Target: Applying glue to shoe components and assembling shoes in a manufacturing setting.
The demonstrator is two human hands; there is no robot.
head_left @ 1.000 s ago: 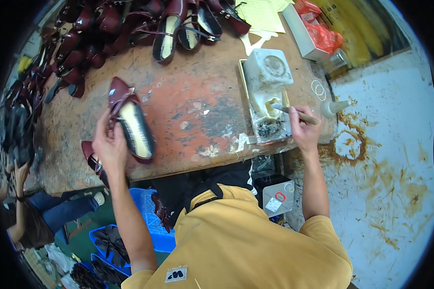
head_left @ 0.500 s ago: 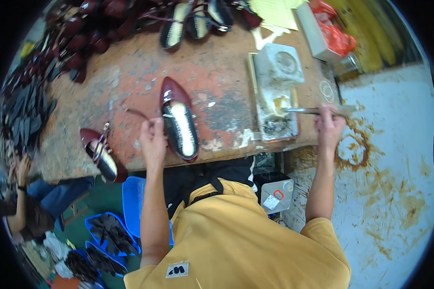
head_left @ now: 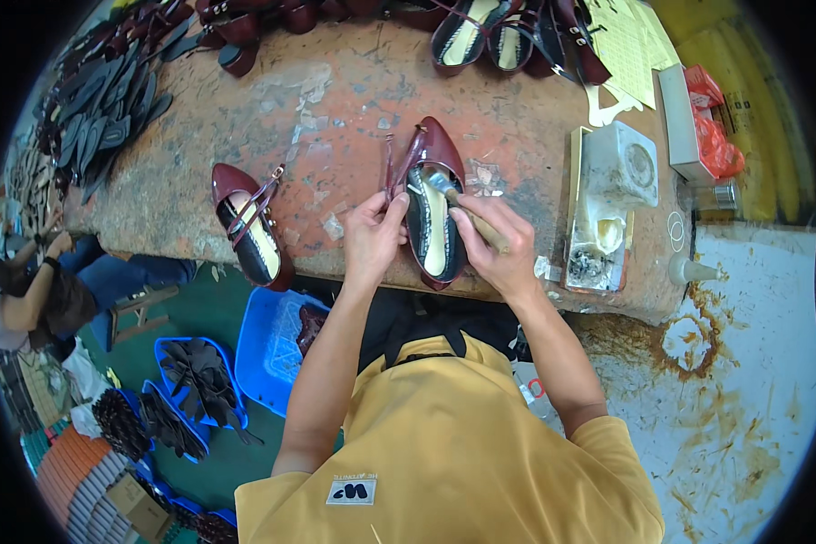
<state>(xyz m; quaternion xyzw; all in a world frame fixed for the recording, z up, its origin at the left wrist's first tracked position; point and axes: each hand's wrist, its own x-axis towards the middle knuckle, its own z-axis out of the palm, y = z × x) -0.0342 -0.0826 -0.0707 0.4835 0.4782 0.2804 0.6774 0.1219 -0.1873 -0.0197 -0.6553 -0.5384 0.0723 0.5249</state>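
Note:
A dark red pointed shoe (head_left: 443, 145) lies toe-away on the bench before me, with a pale insole and black lining. My left hand (head_left: 376, 238) is closed at its left edge, pinching its thin red strap (head_left: 389, 168), which sticks up past the fingers. In my right hand (head_left: 500, 243) is a brush (head_left: 491, 235) with a wooden handle and metal ferrule. Its tip dips into the shoe opening, near the front of the insole; the bristles are partly hidden. Left of these stands a matching shoe (head_left: 229, 181), its buckled strap across the opening.
A stained whitish container (head_left: 621, 163) with yellowish paste sits right on the worn bench (head_left: 335, 127). More red shoes (head_left: 462, 41) and dark insole-like pieces (head_left: 109, 113) line the back. Blue baskets (head_left: 267, 363) stand on the floor at left, near a seated person (head_left: 41, 290).
The brush has come left from the paste container into the shoe, carried by my right hand. My left hand still pinches the strap, now close against the shoe. The view has shifted.

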